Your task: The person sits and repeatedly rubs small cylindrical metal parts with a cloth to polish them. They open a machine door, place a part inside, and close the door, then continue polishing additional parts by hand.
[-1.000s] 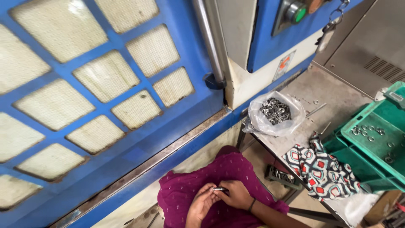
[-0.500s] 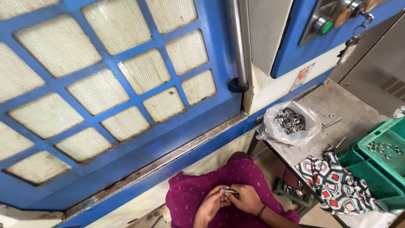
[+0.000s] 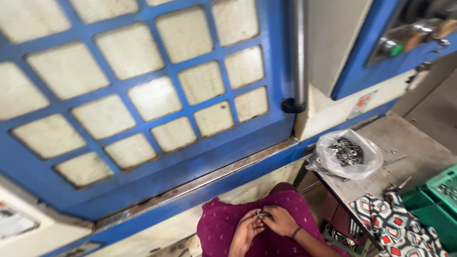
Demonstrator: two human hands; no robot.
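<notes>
Single head-worn view: looks steeply down and forward from close above, blue grid door (image 3: 143,95) filling frame, hands (image 3: 264,226) at bottom edge.

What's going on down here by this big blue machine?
A person in a magenta garment holds a small metal part between both hands, the left hand and the right hand meeting over the lap. In front stands a blue machine door with a grid of cloudy windows. To the right, a metal table carries a clear plastic bag of small metal parts, a patterned cloth and a green crate.
</notes>
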